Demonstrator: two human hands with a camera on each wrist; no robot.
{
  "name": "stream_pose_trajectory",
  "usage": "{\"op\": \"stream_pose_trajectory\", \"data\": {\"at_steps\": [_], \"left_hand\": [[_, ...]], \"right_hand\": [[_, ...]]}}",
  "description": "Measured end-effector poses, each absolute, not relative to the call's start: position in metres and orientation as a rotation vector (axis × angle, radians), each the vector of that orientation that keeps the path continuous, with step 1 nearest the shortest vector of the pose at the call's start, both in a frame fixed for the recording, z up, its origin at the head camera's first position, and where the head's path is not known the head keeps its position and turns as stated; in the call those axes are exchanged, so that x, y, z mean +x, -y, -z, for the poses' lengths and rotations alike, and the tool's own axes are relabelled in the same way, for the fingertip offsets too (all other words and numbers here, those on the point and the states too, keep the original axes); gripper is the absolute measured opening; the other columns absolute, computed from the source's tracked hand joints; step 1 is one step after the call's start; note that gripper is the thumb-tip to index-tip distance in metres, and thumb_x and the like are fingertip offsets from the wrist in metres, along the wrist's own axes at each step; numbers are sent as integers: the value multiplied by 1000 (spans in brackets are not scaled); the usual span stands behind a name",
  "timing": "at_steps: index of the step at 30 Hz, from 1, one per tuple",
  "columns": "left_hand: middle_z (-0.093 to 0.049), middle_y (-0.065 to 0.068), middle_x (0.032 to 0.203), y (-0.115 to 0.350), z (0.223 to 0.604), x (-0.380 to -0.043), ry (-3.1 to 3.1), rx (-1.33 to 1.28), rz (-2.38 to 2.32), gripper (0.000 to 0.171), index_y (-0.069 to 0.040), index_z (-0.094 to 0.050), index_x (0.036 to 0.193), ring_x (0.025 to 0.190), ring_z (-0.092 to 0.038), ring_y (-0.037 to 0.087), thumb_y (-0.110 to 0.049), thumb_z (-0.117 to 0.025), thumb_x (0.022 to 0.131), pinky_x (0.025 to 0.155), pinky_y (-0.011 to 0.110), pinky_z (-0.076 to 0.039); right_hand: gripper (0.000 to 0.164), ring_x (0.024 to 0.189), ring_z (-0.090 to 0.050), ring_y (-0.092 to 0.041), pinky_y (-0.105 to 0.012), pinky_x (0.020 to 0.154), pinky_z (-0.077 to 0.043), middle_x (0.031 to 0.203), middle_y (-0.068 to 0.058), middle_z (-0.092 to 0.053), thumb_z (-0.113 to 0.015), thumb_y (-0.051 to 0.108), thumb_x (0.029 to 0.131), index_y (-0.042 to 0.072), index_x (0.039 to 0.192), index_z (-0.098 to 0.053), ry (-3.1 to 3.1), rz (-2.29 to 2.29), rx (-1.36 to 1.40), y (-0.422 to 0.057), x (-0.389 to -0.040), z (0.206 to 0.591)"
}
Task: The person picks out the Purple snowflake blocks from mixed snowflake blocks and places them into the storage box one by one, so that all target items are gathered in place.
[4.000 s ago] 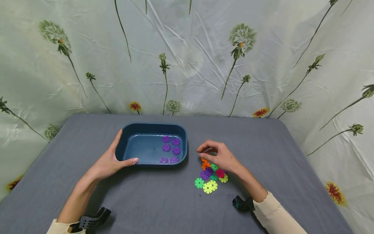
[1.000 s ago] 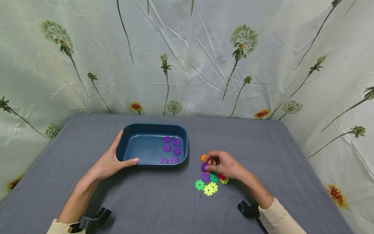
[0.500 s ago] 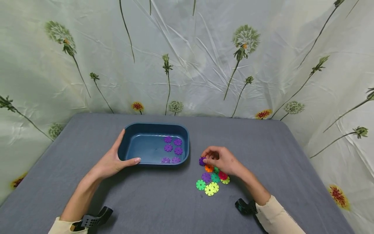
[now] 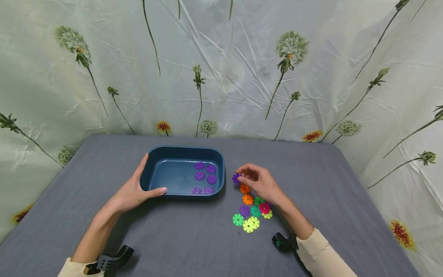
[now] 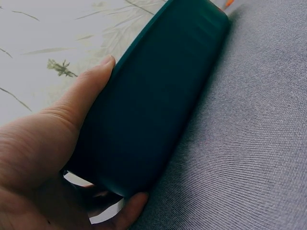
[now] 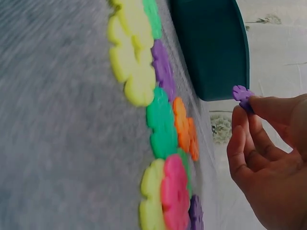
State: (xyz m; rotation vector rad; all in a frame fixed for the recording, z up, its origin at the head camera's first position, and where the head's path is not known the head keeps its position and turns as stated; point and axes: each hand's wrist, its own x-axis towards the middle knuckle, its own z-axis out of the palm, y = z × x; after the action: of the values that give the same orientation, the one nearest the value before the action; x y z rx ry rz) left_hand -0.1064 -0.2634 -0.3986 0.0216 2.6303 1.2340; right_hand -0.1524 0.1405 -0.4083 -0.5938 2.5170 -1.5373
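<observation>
My left hand [image 4: 129, 193] grips the left end of a dark blue rectangular tub [image 4: 162, 195], thumb over the near rim. In the left wrist view the tub's side wall [image 5: 148, 96] fills the middle, with the thumb at its rim. Several purple notched discs [image 4: 199, 176] lie in the tub's right part. Between thumb and fingertips, my right hand [image 4: 261, 184] pinches a purple notched disc [image 6: 242, 95], held just right of the tub. Below that hand lie two orange discs [image 4: 247, 199] and a loose group of green, yellow, pink and purple ones, including a pink disc [image 4: 264, 208].
The grey cloth-covered table [image 4: 187, 238] runs back to a pale curtain [image 4: 235, 77] printed with flowers. Yellow discs [image 4: 248, 226] lie at the near end of the group. Each wrist wears a black camera mount [image 4: 285, 242].
My right hand has picked a purple disc from the group and lifted it up and leftward, toward the tub. Both orange discs now show. My left hand still holds the tub.
</observation>
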Motion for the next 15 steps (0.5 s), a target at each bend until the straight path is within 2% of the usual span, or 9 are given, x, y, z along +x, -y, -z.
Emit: {"op": "stream_pose_trajectory", "data": {"at_steps": [8,15], "left_hand": [[9,20,176,265,400,-106,-2630,27,-1244,131,-35,21,165,158,-7,56,-44,-84,87,114,80,-23],[11,20,175,264,400,-107,-2625,19,-1229,132,-33,22,164,158,-5,57,-46,-84,86,113,81,-22]], "right_hand": [[17,91,-69,-38,-27,73,-57,106,-17,-72,-70,12,100,5,116,-72,-2478,1650,-532,-130,-154,405],[18,101,-72,-44,-43,87,-62,114,-20,-71,-69,8,100,3,118,-70,-2407,1738,-500,-121,-156,404]]}}
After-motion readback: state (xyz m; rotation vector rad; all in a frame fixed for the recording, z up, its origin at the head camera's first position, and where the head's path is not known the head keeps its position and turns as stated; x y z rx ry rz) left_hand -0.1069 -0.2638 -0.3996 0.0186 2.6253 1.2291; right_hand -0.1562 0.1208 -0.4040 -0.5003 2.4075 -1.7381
